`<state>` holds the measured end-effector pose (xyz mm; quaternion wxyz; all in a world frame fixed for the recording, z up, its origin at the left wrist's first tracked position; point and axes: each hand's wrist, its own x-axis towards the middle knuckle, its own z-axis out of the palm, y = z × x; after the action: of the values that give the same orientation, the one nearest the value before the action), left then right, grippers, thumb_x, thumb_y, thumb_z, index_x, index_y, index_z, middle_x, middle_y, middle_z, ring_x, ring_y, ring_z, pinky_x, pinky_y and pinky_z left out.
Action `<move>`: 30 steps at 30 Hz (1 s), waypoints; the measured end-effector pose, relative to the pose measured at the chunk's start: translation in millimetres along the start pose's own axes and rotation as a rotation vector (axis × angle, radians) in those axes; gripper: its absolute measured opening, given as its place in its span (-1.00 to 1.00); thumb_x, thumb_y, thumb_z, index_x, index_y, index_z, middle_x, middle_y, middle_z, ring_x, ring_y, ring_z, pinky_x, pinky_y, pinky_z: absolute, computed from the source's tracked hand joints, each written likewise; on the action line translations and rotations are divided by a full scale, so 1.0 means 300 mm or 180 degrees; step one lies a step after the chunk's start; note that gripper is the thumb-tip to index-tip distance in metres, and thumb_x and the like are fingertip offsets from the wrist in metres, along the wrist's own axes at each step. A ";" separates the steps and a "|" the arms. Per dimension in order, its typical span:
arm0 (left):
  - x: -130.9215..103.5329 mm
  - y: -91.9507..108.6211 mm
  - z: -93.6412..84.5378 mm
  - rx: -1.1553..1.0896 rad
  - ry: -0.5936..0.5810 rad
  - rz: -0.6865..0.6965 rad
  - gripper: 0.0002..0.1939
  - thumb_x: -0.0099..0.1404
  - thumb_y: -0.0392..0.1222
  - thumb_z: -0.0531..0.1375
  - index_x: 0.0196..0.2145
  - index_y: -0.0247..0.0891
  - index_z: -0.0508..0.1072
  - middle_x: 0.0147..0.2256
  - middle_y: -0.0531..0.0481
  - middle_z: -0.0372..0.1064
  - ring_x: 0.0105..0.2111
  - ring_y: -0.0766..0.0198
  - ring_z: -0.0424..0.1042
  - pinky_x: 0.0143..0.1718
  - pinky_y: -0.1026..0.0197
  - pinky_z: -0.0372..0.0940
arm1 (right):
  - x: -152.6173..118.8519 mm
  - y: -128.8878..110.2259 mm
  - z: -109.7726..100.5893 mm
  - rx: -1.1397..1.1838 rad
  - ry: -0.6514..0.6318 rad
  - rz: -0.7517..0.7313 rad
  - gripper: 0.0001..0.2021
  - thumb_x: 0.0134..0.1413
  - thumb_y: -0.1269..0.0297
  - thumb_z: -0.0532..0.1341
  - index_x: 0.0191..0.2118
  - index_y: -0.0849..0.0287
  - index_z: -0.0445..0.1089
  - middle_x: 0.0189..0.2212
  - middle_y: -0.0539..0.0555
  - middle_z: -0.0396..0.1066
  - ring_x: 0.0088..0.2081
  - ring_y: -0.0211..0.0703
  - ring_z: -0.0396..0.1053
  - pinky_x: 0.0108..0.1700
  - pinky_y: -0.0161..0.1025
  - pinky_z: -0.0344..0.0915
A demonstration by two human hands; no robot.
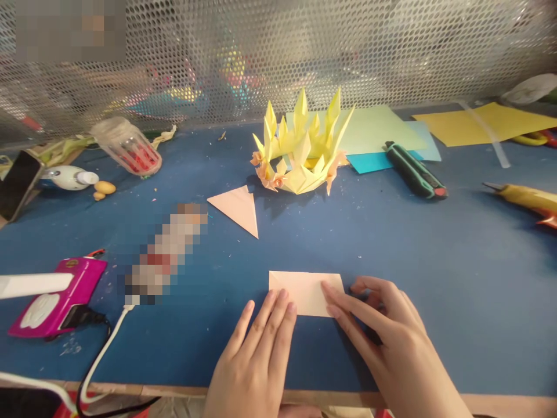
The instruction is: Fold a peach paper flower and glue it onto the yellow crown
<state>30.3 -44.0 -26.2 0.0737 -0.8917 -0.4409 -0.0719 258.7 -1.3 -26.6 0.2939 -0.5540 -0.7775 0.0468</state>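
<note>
A pale pink paper rectangle (304, 290) lies flat on the blue table near its front edge. My left hand (259, 348) is spread, its fingertips resting on the paper's lower left part. My right hand (387, 325) touches the paper's right end with its index and middle fingertips, the other fingers bent and partly hidden. Beyond them lies a folded pink paper triangle (238, 210). Further back stands a yellow folded-paper crown (304, 165) with pink paper flowers around its lower rim.
Green paper (378, 130), yellow paper (483, 125), a green cutter (415, 171) and a yellow tool (526, 198) are at right. A tilted jar (130, 148), phone (20, 183), magenta power strip (72, 296) and cables (107, 348) occupy the left. Perforated metal (217, 64) borders the back.
</note>
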 end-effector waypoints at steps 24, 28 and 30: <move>-0.009 -0.001 0.008 0.0170 0.0075 0.0100 -0.24 0.48 0.18 0.07 0.42 -0.40 0.15 0.43 -0.24 0.08 0.42 -0.07 -0.01 0.44 -0.20 -0.39 | -0.107 -0.053 0.008 -0.0407 -0.0335 -0.1241 -0.58 0.42 0.32 0.09 0.29 0.30 0.34 0.19 0.12 0.49 0.23 -0.10 0.43 0.16 -0.22 0.46; -0.019 -0.003 0.015 0.0131 -0.0003 0.0018 -0.23 0.49 0.20 0.04 0.42 -0.41 0.14 0.45 -0.16 0.01 0.45 0.00 -0.10 0.46 -0.15 -0.46 | -0.097 -0.058 0.011 -0.0596 -0.0296 -0.1382 -0.57 0.43 0.20 0.11 0.24 0.34 0.38 0.14 0.15 0.53 0.15 -0.09 0.50 0.06 -0.19 0.51; -0.026 -0.005 0.021 0.0133 0.0024 -0.0026 -0.22 0.48 0.21 0.03 0.41 -0.44 0.16 0.46 -0.15 0.00 0.46 0.02 -0.13 0.46 -0.13 -0.46 | -0.091 -0.062 0.015 -0.0648 -0.0263 -0.1426 -0.57 0.44 0.15 0.11 0.23 0.33 0.40 0.12 0.13 0.55 0.11 -0.10 0.52 0.03 -0.17 0.49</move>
<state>24.7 -48.0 -33.9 0.0937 -0.8878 -0.4457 -0.0663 246.8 -31.5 -34.0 0.2076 -0.3922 -0.8930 -0.0755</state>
